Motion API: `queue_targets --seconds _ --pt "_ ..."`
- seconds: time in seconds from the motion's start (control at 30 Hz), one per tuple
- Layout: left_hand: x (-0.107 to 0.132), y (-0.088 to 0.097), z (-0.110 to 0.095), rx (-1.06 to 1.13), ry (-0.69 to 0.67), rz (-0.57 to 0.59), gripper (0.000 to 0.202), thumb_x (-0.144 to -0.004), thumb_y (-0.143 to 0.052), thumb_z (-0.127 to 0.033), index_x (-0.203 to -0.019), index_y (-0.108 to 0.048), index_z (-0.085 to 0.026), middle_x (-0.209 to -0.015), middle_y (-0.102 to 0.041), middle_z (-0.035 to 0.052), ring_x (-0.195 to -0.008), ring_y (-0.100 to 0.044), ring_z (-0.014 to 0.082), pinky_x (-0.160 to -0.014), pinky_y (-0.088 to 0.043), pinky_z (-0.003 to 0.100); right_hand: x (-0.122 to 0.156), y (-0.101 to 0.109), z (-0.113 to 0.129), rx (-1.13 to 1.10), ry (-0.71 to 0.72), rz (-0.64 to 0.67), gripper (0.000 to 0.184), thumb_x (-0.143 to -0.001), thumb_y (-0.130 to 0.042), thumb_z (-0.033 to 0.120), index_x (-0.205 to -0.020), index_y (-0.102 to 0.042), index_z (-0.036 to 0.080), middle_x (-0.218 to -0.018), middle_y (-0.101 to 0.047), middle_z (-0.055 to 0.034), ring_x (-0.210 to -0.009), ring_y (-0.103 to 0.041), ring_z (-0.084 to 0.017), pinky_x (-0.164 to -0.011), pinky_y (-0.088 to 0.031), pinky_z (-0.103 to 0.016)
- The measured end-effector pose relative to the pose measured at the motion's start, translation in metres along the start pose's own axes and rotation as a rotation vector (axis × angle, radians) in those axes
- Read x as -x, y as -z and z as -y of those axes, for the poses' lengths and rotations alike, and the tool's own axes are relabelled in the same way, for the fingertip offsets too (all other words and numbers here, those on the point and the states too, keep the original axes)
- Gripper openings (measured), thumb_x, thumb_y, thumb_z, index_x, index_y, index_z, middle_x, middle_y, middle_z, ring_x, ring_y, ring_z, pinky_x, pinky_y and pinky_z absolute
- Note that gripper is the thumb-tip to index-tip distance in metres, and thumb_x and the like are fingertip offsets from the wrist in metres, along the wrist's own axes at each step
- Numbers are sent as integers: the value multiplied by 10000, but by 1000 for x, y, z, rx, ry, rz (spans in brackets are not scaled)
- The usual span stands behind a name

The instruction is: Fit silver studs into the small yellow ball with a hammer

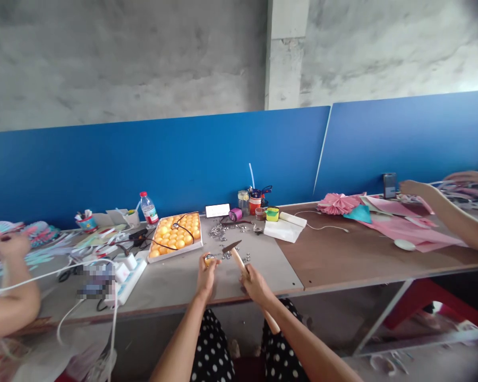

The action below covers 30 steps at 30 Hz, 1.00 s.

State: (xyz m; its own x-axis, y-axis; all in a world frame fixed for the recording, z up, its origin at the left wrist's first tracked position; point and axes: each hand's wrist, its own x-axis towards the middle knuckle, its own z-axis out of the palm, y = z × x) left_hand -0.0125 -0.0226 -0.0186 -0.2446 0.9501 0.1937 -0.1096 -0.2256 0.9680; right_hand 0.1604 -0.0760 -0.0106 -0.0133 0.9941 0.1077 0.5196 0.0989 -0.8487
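Observation:
My right hand (257,285) is wrapped round the pale wooden handle of a hammer (239,260). Its dark metal head (232,246) is raised above the table, and the handle's end sticks out below my wrist. To the left, my left hand (206,276) is closed on a small yellow-and-silver thing (209,260), mostly covered by the fingers, so its kind is unclear. Small shiny metal pieces (227,255) lie under and around the hammer head. More of these silver pieces (218,232) are heaped farther back on the grey tabletop.
A shallow box (176,255) of orange balls with a black cable stands left; a bottle (148,208) is behind it. A power strip (129,284) lies near the left edge. Tape, cups and white sheeting (284,230) sit behind. Co-workers' arms (14,281) (446,209) reach in at both sides.

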Motion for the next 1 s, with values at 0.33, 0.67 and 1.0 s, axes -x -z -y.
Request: queue_targets --seconds 0.33,0.67,1.0 --pt "4 -3 -5 29 -17 113 457 -756 -501 -580 -932 -455 -161 -746 -590 9 -577 -625 127 -623 -502 281 7 0 2 21 8 -1 104 -773 -449 242 -761 -347 228 -597 -463 48 -519 -446 -114 -509 -260 -205" --pt "3 -2 -1 87 9 34 556 -751 -479 -604 -1129 -391 -205 -742 -549 -29 -536 -594 93 -592 -492 255 6 1 4 47 13 1 53 -782 -446 226 -799 -396 222 -626 -499 30 -542 -475 -127 -523 -269 -216" --pt "3 -3 -6 126 69 12 529 -728 -571 -458 -1159 -394 -208 -758 -562 -40 -541 -596 80 -649 -483 264 -3 -1 -3 -34 8 29 102 -746 -474 218 -754 -373 216 -579 -458 55 -497 -439 -99 -495 -273 -202"
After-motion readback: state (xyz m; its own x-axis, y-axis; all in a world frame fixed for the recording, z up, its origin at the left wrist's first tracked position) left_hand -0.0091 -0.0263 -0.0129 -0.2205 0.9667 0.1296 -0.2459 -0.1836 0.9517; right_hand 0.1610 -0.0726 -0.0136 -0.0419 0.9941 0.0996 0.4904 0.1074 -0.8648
